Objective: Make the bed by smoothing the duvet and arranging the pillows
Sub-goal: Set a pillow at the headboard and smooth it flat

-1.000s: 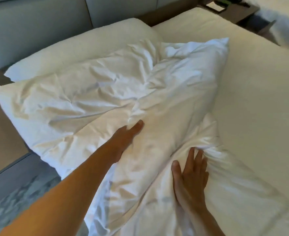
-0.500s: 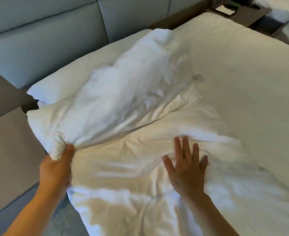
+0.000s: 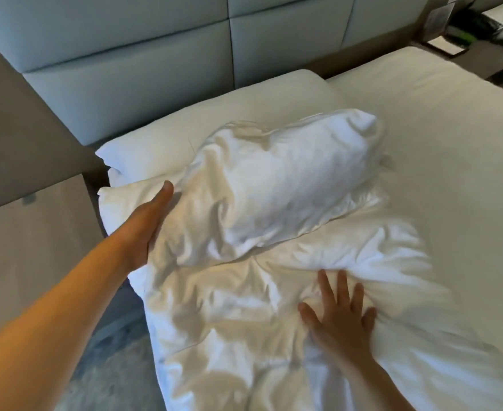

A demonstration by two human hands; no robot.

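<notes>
The bed (image 3: 451,149) lies bare on the far side of both hands, so the bedding is bunched on the near side. The duvet (image 3: 244,336) runs lengthwise from under the right hand toward the headboard (image 3: 155,69), rumpled, which is probably why that palm holds it down. A crumpled pillow (image 3: 280,185) lies across the duvet's top edge, beyond the right hand and against the left, its long axis slanting from the left hand up toward the far right. A flat pillow (image 3: 220,120) lies behind it. The left hand (image 3: 149,223) is pressed to the pillow's near end, fingers hidden in the folds, so I cannot tell whether it pinches. The right hand (image 3: 342,318) rests flat, fingers spread.
</notes>
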